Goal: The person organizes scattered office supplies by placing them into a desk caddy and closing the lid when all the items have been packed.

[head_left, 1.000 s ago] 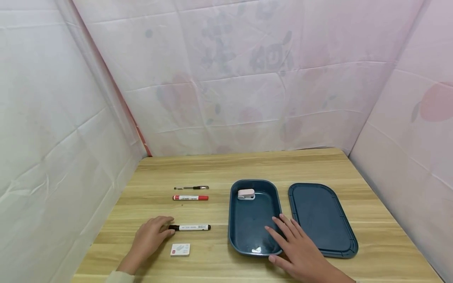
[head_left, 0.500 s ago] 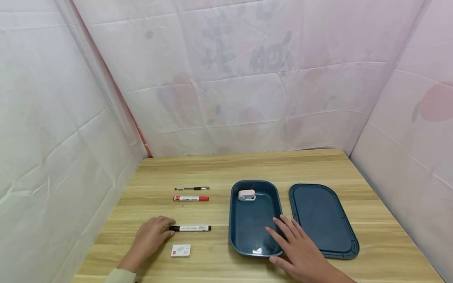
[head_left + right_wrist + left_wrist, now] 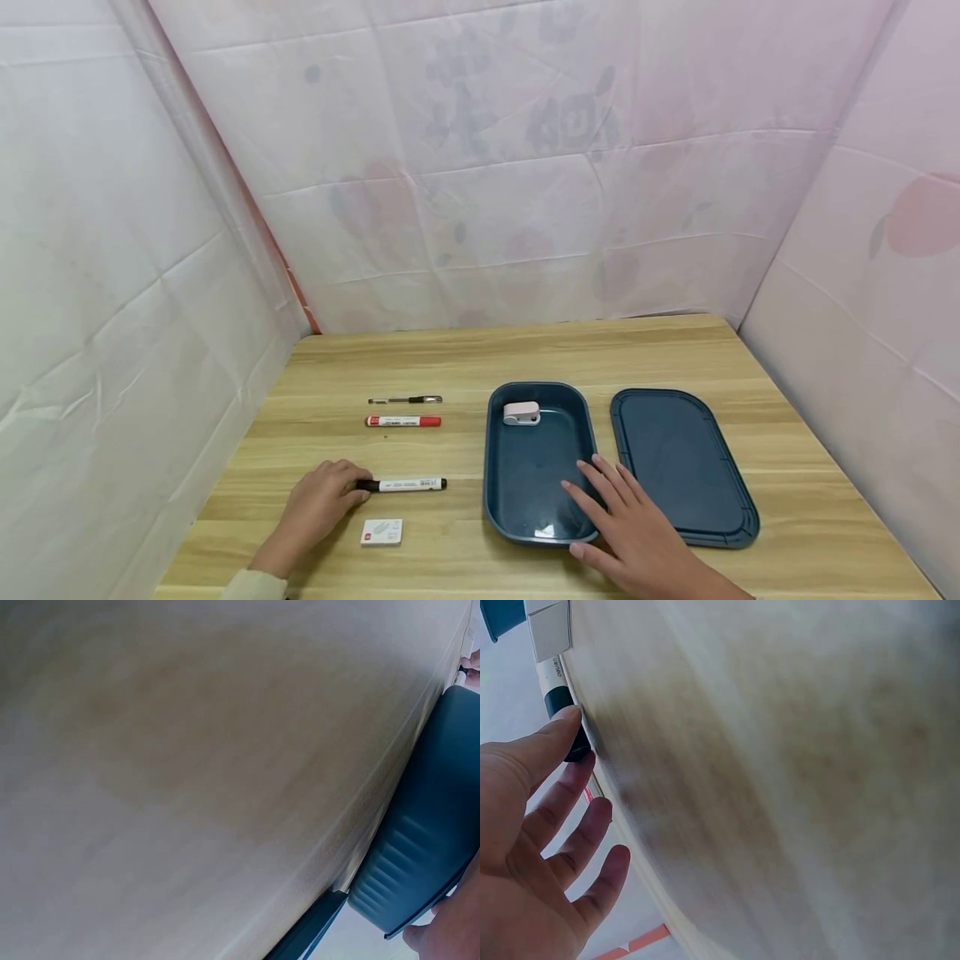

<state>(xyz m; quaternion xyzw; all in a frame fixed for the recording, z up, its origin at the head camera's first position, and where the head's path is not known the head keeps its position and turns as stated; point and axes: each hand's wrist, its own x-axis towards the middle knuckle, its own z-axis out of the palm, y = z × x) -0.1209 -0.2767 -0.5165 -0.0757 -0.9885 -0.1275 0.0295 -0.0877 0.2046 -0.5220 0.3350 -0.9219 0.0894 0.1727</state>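
My left hand [image 3: 321, 502] pinches the cap end of a black-and-white marker [image 3: 411, 484] lying on the table. In the left wrist view, thumb and forefinger meet at the dark cap [image 3: 559, 701], the other fingers spread apart. A small white box [image 3: 382, 532] with a printed top lies just in front of the marker. My right hand [image 3: 637, 533] rests over the near right rim of a dark blue plastic box [image 3: 532, 483], fingers extended and spread. Inside that box, at its far left, sits a small white-and-pink clip-like device [image 3: 522, 413].
A red marker [image 3: 402, 422] and a thin black-capped pen [image 3: 405, 400] lie farther back on the wooden table [image 3: 465, 354]. The blue lid [image 3: 682, 467] is flat on the table right of the box. Pale cloth sheets [image 3: 510, 208] enclose the back and sides.
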